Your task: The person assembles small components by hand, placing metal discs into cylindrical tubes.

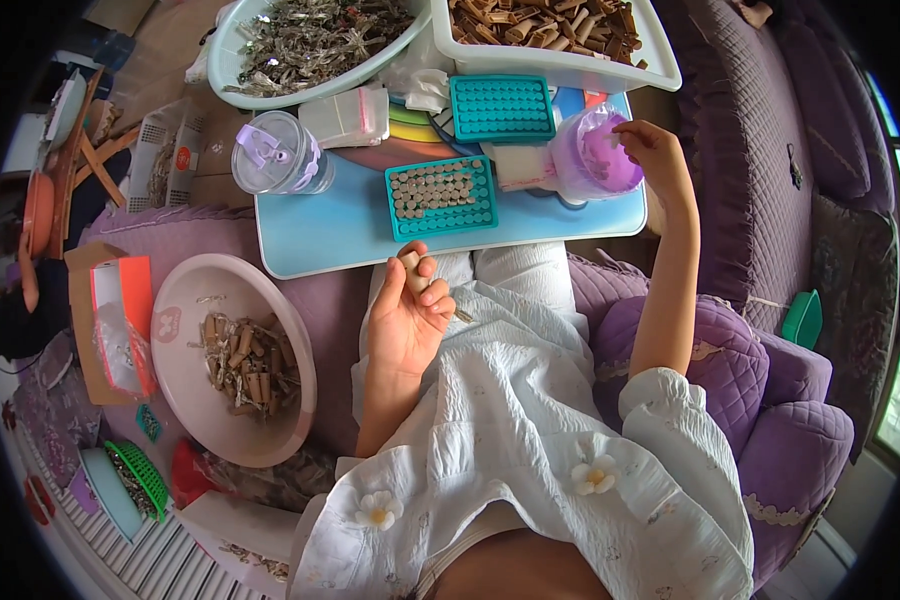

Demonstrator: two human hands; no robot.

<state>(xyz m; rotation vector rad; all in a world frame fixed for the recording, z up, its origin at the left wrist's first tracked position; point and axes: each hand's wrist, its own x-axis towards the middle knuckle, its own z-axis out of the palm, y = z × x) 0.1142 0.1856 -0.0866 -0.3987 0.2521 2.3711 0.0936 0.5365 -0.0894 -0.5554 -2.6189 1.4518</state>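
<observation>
My left hand [410, 325] is raised over my lap, its fingers curled around a short beige cardboard tube [411, 268] that stands upright in the grip. My right hand [655, 160] reaches to the lilac tub [580, 165] at the right of the small table. Its thumb and forefinger are pinched at the tub's rim; what they hold, if anything, is too small to make out. Between the hands lies a teal tray [440, 226] of round slots, most topped with small greyish discs. Farther back is a second teal tray [502, 108] with rows of round slots.
A lidded clear cup [280, 155] stands on the blue table [330, 245]. Behind are a pale basin [232, 92] of shiny strips and a white bin [570, 68] of brown tubes. At left, a pink basin [185, 390] holds more tubes beside an open carton [83, 310].
</observation>
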